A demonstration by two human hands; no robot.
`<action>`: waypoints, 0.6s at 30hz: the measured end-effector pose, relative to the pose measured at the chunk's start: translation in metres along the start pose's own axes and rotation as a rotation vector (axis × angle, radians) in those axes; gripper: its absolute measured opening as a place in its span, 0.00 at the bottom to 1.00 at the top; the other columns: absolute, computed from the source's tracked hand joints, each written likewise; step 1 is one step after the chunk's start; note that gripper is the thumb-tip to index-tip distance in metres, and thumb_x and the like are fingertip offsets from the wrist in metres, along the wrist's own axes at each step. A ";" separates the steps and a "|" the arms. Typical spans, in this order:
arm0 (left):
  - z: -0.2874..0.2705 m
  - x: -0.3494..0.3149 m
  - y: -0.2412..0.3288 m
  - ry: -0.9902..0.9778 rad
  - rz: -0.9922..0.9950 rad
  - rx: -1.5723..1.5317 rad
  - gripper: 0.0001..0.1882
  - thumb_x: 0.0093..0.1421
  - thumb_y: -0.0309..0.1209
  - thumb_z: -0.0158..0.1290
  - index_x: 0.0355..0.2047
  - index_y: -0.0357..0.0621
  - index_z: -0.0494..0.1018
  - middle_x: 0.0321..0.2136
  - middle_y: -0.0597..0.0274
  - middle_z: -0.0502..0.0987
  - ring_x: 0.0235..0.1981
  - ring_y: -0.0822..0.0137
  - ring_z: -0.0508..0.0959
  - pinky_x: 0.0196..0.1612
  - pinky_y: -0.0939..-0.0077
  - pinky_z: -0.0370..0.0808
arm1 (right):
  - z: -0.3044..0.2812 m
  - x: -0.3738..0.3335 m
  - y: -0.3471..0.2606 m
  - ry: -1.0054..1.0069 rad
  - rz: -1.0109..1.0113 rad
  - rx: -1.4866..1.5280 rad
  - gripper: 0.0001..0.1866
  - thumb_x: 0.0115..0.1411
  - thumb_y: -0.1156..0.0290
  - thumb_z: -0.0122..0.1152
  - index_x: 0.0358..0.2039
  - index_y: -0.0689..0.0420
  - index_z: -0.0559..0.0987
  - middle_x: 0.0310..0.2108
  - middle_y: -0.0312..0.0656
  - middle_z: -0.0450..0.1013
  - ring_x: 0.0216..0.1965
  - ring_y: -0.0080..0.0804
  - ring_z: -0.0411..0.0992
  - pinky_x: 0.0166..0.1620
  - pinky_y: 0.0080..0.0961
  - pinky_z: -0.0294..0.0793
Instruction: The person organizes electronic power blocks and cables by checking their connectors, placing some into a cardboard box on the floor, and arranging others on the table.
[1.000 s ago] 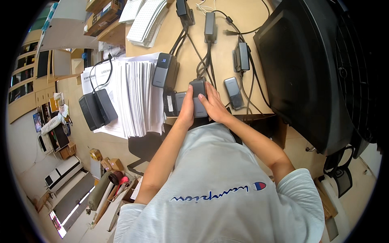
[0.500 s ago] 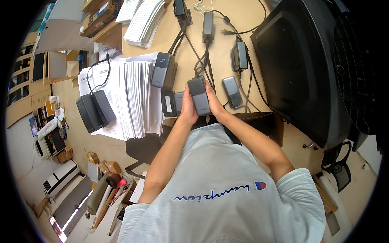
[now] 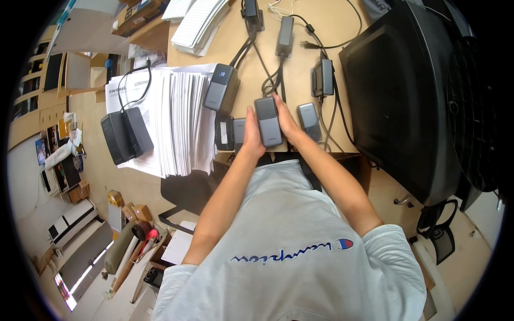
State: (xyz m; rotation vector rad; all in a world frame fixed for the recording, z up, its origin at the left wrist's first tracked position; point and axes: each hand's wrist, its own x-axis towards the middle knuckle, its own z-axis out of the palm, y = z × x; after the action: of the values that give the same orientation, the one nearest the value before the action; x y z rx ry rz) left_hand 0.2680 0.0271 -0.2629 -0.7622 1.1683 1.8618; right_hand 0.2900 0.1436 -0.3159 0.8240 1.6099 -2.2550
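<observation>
Between my two hands stands a dark grey power bank (image 3: 269, 122), with black cables running to its far end. My left hand (image 3: 253, 134) cups its left side, the fingertips slightly off the edge. My right hand (image 3: 287, 122) lies along its right side, fingers at the upper corner. Left of it, a second power bank (image 3: 220, 88) with a small lit display rests beside the papers. Partly behind my left hand lies another grey block (image 3: 239, 128), next to a black case with a white label (image 3: 224, 134). A smaller grey power bank (image 3: 309, 119) lies to the right.
A thick paper stack (image 3: 182, 123) fills the desk's left side, with a black two-part device (image 3: 127, 136) on it. Black adapters (image 3: 322, 77) and cables spread across the far desk. A large black monitor (image 3: 401, 101) borders the right. A dark chair (image 3: 187, 192) sits below the desk edge.
The view has shifted a little, so the desk items sit slightly right and higher. The left fingertips have eased a little away from the power bank; it stays between both hands.
</observation>
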 end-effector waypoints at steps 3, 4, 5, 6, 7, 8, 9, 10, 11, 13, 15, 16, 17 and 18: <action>0.002 -0.003 -0.002 0.041 -0.023 -0.015 0.42 0.71 0.65 0.27 0.60 0.41 0.70 0.51 0.57 0.78 0.52 0.61 0.78 0.57 0.63 0.75 | -0.001 0.011 0.005 -0.005 -0.030 0.001 0.39 0.74 0.41 0.32 0.71 0.60 0.58 0.69 0.48 0.60 0.70 0.36 0.57 0.71 0.29 0.52; 0.002 -0.002 -0.001 0.041 -0.022 -0.028 0.41 0.71 0.64 0.28 0.60 0.41 0.71 0.50 0.57 0.78 0.52 0.61 0.78 0.57 0.63 0.75 | -0.002 0.015 0.007 -0.015 -0.056 -0.030 0.38 0.75 0.41 0.32 0.71 0.59 0.59 0.69 0.49 0.60 0.70 0.36 0.57 0.71 0.29 0.52; 0.002 -0.001 -0.002 0.043 -0.022 -0.044 0.41 0.71 0.64 0.28 0.59 0.41 0.71 0.50 0.57 0.79 0.52 0.61 0.78 0.56 0.64 0.75 | -0.005 0.019 0.012 -0.026 -0.080 -0.062 0.37 0.75 0.42 0.32 0.71 0.59 0.59 0.69 0.49 0.60 0.70 0.36 0.57 0.71 0.28 0.52; 0.000 0.002 -0.004 0.035 -0.017 -0.015 0.41 0.71 0.64 0.26 0.60 0.42 0.70 0.51 0.57 0.78 0.52 0.61 0.78 0.56 0.62 0.75 | -0.008 0.023 0.015 -0.030 -0.086 -0.083 0.37 0.75 0.42 0.32 0.70 0.59 0.60 0.68 0.48 0.61 0.69 0.36 0.58 0.70 0.28 0.53; -0.001 0.007 -0.006 0.026 -0.014 0.015 0.41 0.71 0.63 0.25 0.61 0.43 0.69 0.51 0.56 0.78 0.53 0.60 0.78 0.56 0.61 0.75 | -0.013 0.027 0.019 -0.033 -0.091 -0.103 0.36 0.75 0.43 0.32 0.70 0.58 0.61 0.67 0.48 0.62 0.68 0.36 0.59 0.70 0.28 0.54; -0.001 0.007 -0.004 0.020 -0.009 0.048 0.41 0.72 0.63 0.24 0.62 0.43 0.68 0.52 0.56 0.77 0.54 0.60 0.77 0.56 0.60 0.75 | -0.012 0.027 0.018 -0.038 -0.097 -0.119 0.35 0.75 0.44 0.32 0.69 0.58 0.62 0.66 0.47 0.63 0.68 0.36 0.60 0.69 0.28 0.54; -0.002 0.008 -0.002 0.024 -0.028 0.048 0.40 0.72 0.63 0.24 0.61 0.44 0.69 0.51 0.56 0.78 0.54 0.60 0.77 0.56 0.60 0.75 | -0.009 0.026 0.019 -0.032 -0.093 -0.074 0.34 0.75 0.44 0.32 0.68 0.58 0.63 0.65 0.46 0.64 0.67 0.36 0.60 0.69 0.29 0.55; -0.003 0.008 0.002 0.026 -0.049 0.048 0.39 0.72 0.62 0.25 0.60 0.45 0.69 0.51 0.57 0.78 0.53 0.60 0.78 0.56 0.60 0.76 | -0.006 0.025 0.020 -0.024 -0.089 -0.028 0.34 0.75 0.44 0.32 0.68 0.58 0.64 0.64 0.45 0.65 0.66 0.35 0.61 0.69 0.29 0.56; -0.001 0.008 0.005 0.028 -0.067 0.045 0.38 0.73 0.61 0.25 0.60 0.45 0.70 0.50 0.57 0.78 0.53 0.61 0.78 0.55 0.60 0.76 | -0.003 0.023 0.016 -0.017 -0.087 0.015 0.33 0.75 0.44 0.32 0.67 0.57 0.64 0.63 0.44 0.66 0.65 0.35 0.62 0.68 0.29 0.56; 0.002 0.006 0.005 0.018 0.029 0.062 0.36 0.73 0.60 0.25 0.60 0.47 0.70 0.50 0.58 0.78 0.53 0.61 0.78 0.55 0.60 0.76 | 0.009 0.009 0.005 0.006 -0.052 0.108 0.34 0.75 0.43 0.32 0.66 0.57 0.66 0.61 0.43 0.68 0.62 0.34 0.65 0.66 0.29 0.60; 0.003 0.008 0.006 0.008 0.062 0.078 0.34 0.74 0.59 0.27 0.59 0.49 0.71 0.50 0.60 0.79 0.51 0.62 0.79 0.55 0.62 0.76 | 0.016 0.002 -0.006 0.026 -0.026 0.231 0.31 0.76 0.45 0.31 0.63 0.56 0.68 0.56 0.42 0.70 0.58 0.32 0.68 0.63 0.29 0.64; 0.004 0.010 0.009 0.004 0.052 0.082 0.33 0.74 0.58 0.29 0.58 0.50 0.73 0.49 0.61 0.79 0.50 0.62 0.80 0.54 0.63 0.77 | 0.020 0.000 -0.010 0.029 -0.017 0.306 0.29 0.76 0.48 0.30 0.60 0.56 0.69 0.52 0.41 0.72 0.54 0.31 0.69 0.61 0.28 0.66; 0.006 0.011 0.012 0.000 0.037 0.086 0.31 0.74 0.58 0.31 0.57 0.51 0.74 0.48 0.63 0.80 0.49 0.63 0.80 0.54 0.64 0.78 | 0.020 -0.001 -0.010 0.035 -0.005 0.381 0.27 0.77 0.50 0.29 0.58 0.56 0.71 0.48 0.40 0.73 0.50 0.30 0.71 0.59 0.28 0.68; 0.007 0.012 0.014 -0.005 0.026 0.107 0.32 0.74 0.58 0.31 0.57 0.51 0.74 0.49 0.63 0.80 0.49 0.63 0.80 0.54 0.64 0.78 | 0.019 0.000 -0.010 0.018 0.012 0.389 0.28 0.77 0.49 0.29 0.57 0.55 0.71 0.48 0.41 0.74 0.50 0.30 0.72 0.58 0.28 0.69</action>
State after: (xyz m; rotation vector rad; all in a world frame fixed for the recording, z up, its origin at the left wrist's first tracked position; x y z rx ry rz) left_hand 0.2489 0.0331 -0.2637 -0.6852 1.2692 1.8060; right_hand 0.2792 0.1291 -0.3040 0.9394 1.1807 -2.5992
